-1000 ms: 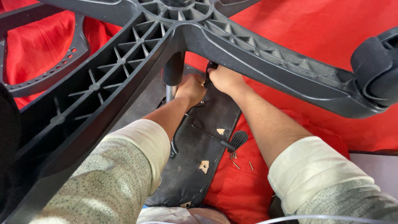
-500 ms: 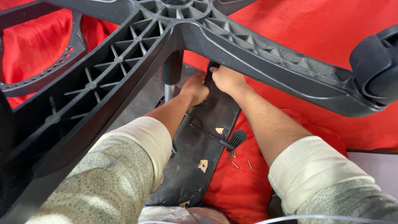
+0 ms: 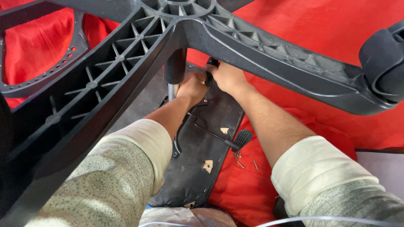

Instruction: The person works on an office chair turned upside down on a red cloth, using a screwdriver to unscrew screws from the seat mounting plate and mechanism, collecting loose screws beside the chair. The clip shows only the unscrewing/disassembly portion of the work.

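Note:
An upturned office chair lies in front of me, its black star-shaped base (image 3: 126, 63) spread across the top of the view. Below the base, my left hand (image 3: 191, 87) is closed around something at the foot of the gas-lift column (image 3: 174, 69); what it holds is hidden. My right hand (image 3: 225, 77) is closed on a black handle (image 3: 211, 64), probably a tool, right beside the left hand. Both hands work over the black underside of the seat (image 3: 202, 147), from which a lever with a paddle end (image 3: 240, 138) sticks out.
A red cloth (image 3: 320, 29) covers the floor. Several small screws (image 3: 246, 162) lie on it near the lever. A black caster wheel (image 3: 385, 63) sits at the right end of one base arm. A black armrest frame (image 3: 46, 80) lies at the left.
Both hands stay together under the base. The view has shifted a little, and the hands sit slightly higher in the picture.

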